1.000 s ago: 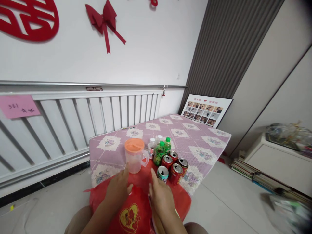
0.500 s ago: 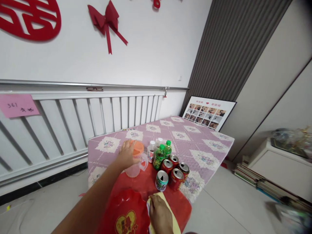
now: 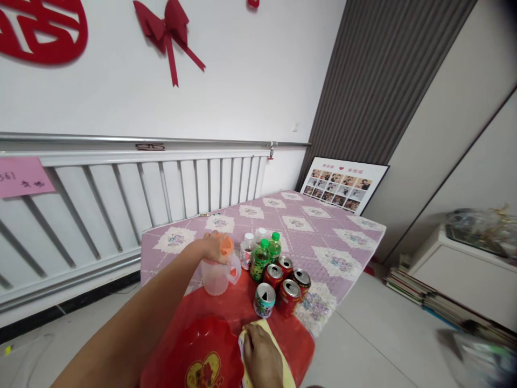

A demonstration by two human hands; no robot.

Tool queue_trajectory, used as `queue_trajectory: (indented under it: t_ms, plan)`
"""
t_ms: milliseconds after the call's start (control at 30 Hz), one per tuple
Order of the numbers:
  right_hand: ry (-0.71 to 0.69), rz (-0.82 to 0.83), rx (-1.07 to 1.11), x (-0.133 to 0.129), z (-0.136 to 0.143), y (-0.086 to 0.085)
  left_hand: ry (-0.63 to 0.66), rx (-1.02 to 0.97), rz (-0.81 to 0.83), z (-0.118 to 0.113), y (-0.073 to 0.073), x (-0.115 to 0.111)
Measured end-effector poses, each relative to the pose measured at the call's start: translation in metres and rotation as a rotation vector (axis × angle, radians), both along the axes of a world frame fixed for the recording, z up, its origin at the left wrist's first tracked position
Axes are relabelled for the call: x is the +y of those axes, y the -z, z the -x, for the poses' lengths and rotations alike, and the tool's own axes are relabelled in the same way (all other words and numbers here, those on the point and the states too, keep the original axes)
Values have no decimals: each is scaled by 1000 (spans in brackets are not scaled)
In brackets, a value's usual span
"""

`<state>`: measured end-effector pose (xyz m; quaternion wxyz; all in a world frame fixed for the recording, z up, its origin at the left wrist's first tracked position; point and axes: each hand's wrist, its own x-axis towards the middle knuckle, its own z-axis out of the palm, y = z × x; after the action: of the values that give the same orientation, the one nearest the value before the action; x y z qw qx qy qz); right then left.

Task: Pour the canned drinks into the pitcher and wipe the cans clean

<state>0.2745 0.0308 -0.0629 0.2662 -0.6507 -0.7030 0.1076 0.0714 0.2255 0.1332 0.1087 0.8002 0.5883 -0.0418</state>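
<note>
My left hand (image 3: 213, 248) is closed around the top of a clear plastic pitcher (image 3: 215, 279) with an orange lid (image 3: 226, 246); its fingertips are partly hidden behind the lid. The pitcher's handle points right. My right hand (image 3: 262, 353) presses down with curled fingers on a folded yellow cloth (image 3: 286, 373). Left of the cloth lies a red scalloped tray (image 3: 189, 345) with a gold heart print. Just beyond my right hand stands a teal and white can (image 3: 264, 300). All of these rest on a red cover (image 3: 299, 335).
Several opened red drink cans (image 3: 290, 297) stand right of the pitcher. Behind them are two green-capped bottles (image 3: 260, 263) and two white-capped bottles (image 3: 247, 253). A purple patterned cloth (image 3: 278, 215) covers the table, which meets a white radiator (image 3: 177, 188). A photo board (image 3: 343, 183) leans at the back.
My left hand has shifted over the far left side of the orange lid, which looks more tilted. My right hand stays on the cloth. The view has turned slightly right.
</note>
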Motion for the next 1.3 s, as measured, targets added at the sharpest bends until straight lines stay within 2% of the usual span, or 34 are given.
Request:
queue_trajectory:
  t_ms: [100,200,267,367,467,567,667,733,900,967,1033,1133,1200,1300]
  plan:
    - [7,-57,221,12,1,-13,-2,1,0,-2,3,-3]
    - [9,-151,443,40,7,-44,6,-11,-20,-3,2,-10]
    - [-5,-119,590,63,13,-68,5,-19,-40,-4,0,-18]
    - [-104,-79,626,90,23,-93,1,-31,-76,-3,0,-34]
    - [-226,-13,648,103,35,-100,4,-52,-124,-1,2,-52]
    - [-236,6,700,104,49,-96,-6,-68,-165,2,2,-68]
    - [-187,-20,760,99,62,-99,-16,-76,-178,4,-7,-80]
    - [-155,-46,790,92,67,-109,-15,-85,-184,8,-19,-90]
    - [-145,-90,822,61,65,-152,44,-139,-203,29,-67,-125]
    - [-152,-94,834,45,63,-169,149,-246,-218,41,-84,-140]
    - [-147,-103,843,27,61,-180,228,-343,-214,52,-94,-155]
    - [-135,-113,845,2,58,-183,285,-461,-212,62,-90,-175]
    - [-134,-88,834,-12,56,-175,276,-519,-200,65,-76,-187]
    - [-130,-10,784,-25,52,-150,219,-578,-166,67,-46,-201]
